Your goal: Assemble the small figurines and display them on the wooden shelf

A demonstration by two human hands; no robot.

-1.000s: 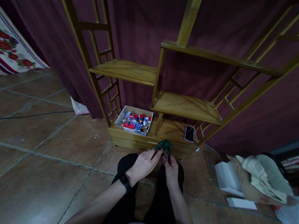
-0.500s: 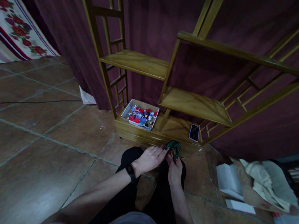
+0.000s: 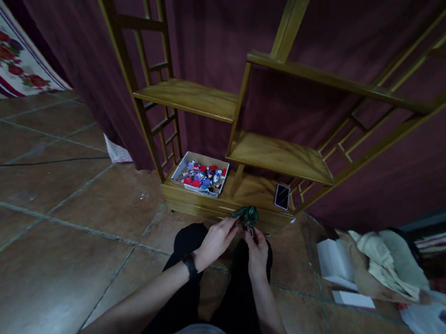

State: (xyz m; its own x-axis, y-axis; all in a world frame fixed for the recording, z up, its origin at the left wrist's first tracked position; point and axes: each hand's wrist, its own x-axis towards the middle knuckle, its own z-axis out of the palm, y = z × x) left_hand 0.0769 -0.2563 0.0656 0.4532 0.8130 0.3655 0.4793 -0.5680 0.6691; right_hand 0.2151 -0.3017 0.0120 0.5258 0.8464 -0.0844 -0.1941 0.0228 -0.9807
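Note:
Above my knees, my left hand [image 3: 216, 244] and my right hand [image 3: 257, 254] come together on a dark green, shiny, bunched item [image 3: 250, 213]. Its exact kind is too small and dim to make out. The fingers of my left hand are closed on its left side. My right hand pinches its lower end, where a small bright bit shows near the fingertips. In front of my hands, a shallow cardboard box [image 3: 222, 189] on the low cabinet holds several small red, blue, white and purple trinkets.
A wooden shelf unit [image 3: 199, 98] stands before a dark red curtain [image 3: 207, 33]. A phone [image 3: 282, 196] lies on the cabinet top [image 3: 261, 189] at right. White boxes [image 3: 336, 261], cloth [image 3: 383, 262] and a plastic bag [image 3: 429, 317] lie on the right floor. A black cable [image 3: 42, 163] runs at left.
The green item, earlier arched like a loop, now looks more bunched up and twisted between my hands. My left wrist has turned, and the view has shifted slightly right.

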